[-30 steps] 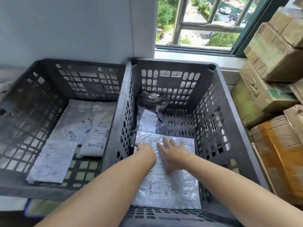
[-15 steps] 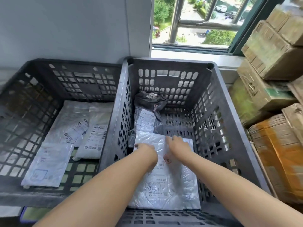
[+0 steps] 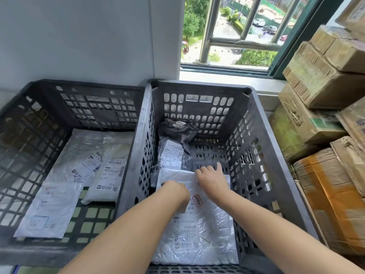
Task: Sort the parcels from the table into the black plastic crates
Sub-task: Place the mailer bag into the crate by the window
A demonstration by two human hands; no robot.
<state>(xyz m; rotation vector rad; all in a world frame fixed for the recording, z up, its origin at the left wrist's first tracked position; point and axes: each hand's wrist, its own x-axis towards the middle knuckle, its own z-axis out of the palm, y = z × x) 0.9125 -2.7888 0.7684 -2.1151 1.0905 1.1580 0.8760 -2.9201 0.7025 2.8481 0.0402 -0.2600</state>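
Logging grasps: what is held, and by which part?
The left hand and right hand touch the white plastic parcel at its far edge; whether they grip it cannot be told.

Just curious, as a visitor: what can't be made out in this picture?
- Left hand and right hand, head view: curled fingertips hidden by the hands' own backs; grip on the white parcel unclear.
- Label on the white parcel: left forearm covers part; print too small.
- Cardboard boxes: cut off by the right edge.
- Table: out of frame.
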